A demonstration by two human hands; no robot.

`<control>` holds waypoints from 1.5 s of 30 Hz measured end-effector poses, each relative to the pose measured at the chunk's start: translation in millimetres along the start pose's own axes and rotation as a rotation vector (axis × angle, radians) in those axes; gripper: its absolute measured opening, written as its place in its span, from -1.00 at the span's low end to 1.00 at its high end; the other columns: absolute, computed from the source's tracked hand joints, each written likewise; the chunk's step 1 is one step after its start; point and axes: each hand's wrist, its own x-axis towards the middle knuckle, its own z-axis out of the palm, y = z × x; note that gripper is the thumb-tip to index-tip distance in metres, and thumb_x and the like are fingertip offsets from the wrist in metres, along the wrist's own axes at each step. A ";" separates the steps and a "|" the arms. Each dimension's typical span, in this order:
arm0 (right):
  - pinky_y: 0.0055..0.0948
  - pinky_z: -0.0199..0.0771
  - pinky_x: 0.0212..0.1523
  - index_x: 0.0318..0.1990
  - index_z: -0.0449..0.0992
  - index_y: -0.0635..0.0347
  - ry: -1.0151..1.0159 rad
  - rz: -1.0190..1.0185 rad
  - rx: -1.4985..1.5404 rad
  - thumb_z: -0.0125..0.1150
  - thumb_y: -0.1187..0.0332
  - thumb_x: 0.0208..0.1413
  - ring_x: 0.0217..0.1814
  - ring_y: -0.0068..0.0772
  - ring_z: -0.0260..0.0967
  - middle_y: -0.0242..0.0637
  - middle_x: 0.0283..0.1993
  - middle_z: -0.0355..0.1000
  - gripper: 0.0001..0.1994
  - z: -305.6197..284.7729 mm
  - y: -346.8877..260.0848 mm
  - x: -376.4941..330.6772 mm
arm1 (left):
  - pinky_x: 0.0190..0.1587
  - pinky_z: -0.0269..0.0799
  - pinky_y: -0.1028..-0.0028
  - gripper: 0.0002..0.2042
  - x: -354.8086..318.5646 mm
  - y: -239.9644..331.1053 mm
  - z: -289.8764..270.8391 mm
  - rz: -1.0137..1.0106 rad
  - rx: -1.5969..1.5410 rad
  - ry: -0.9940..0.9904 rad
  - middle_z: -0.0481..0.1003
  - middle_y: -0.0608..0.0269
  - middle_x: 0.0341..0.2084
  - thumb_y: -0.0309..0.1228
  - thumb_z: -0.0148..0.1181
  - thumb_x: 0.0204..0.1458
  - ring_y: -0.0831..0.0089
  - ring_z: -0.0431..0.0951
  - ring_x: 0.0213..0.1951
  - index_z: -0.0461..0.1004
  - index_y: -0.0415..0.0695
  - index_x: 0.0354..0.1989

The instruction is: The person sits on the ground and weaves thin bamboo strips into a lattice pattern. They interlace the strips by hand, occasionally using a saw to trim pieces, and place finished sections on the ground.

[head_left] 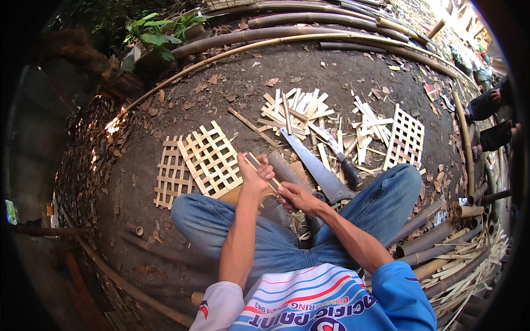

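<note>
Bamboo poles (309, 25) curve along the far edge of the dirt yard; nearer lie two woven lattice panels (210, 159) on the person's left, a third lattice (406, 138) on the right, a handsaw (314, 165) and a heap of cut slats (295, 110); between the knees the left hand (254, 175) is closed around a thin bamboo strip (260, 168), held up over the lap; the right hand (295, 197) grips its lower end, though any blade there is hidden; this looks like trimming or shaving the strip, which calls for a steady hold and short controlled strokes.

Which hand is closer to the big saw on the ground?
Right. The right hand sits just left of the saw; the left hand, holding a bamboo strip, is farther left.
</note>
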 end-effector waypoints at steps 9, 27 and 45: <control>-0.64 -0.01 -0.58 -0.22 0.30 0.06 0.016 0.047 -0.034 -0.14 0.09 0.39 -0.57 -0.74 -0.02 -0.58 -0.48 0.14 -0.74 -3.6 0.7 5.5 | -0.68 0.01 0.48 -0.56 8.0 1.8 -14.4 0.144 -0.084 0.020 0.07 0.42 -0.83 0.00 -0.16 0.04 0.55 0.03 -0.78 0.35 -0.16 -0.57; -0.38 0.59 -0.31 0.00 0.35 0.28 -0.153 0.195 0.225 -0.26 0.18 0.41 -0.36 -0.42 0.51 -0.18 -0.23 0.52 -0.65 -20.6 -3.4 1.0 | -0.70 -0.07 0.50 -0.50 21.4 3.2 -25.4 -0.070 -0.119 0.318 -0.02 0.45 -0.86 0.06 -0.35 0.13 0.54 -0.05 -0.80 0.23 -0.11 -0.60; -0.64 0.06 -0.61 -0.18 0.36 0.08 0.049 0.053 -0.122 -0.07 0.08 0.35 -0.58 -0.73 0.01 -0.58 -0.48 0.15 -0.73 -4.8 18.9 13.8 | -0.68 -0.03 0.51 -0.43 26.1 -1.1 -26.0 0.161 0.042 0.285 0.02 0.44 -0.82 0.19 -0.27 0.13 0.57 0.01 -0.77 0.31 -0.14 -0.51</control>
